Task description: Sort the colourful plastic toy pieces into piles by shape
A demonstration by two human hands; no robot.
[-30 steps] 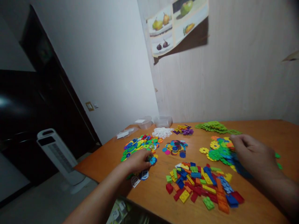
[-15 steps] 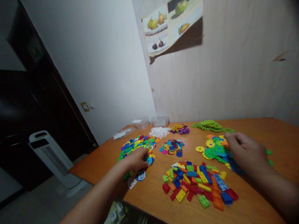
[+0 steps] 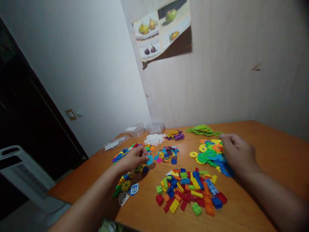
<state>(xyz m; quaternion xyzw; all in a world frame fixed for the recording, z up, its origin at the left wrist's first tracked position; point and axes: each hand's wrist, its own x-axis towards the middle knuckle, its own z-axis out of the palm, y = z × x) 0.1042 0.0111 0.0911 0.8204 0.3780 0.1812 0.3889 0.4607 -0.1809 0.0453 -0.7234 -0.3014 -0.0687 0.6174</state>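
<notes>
My left hand (image 3: 134,158) is raised slightly over the left pile of toy pieces (image 3: 126,186), fingers pinched on a light blue snowflake disc (image 3: 150,159). My right hand (image 3: 238,154) is closed beside the right pile of larger snowflake discs (image 3: 210,154), yellow, green, orange and blue. Whatever its fingers hold, if anything, is hidden. Between the hands lies a small heap of dark and bright little discs (image 3: 167,154). Nearer to me is a spread of coloured building bricks (image 3: 185,190). Two window-patterned pieces, one of them blue and white (image 3: 134,189), lie by the left pile.
Along the back of the wooden table (image 3: 272,146) are clear plastic tubs (image 3: 155,128), white lattice pieces (image 3: 154,139), purple and yellow pieces (image 3: 175,134) and a light green heap (image 3: 202,130). A white appliance (image 3: 26,180) stands on the floor at left. Fruit pictures (image 3: 147,38) hang on the wall.
My left hand has lifted off the left pile with the light blue disc in its fingers. My right hand stays closed by the right pile. The whole view has shifted to the right.
</notes>
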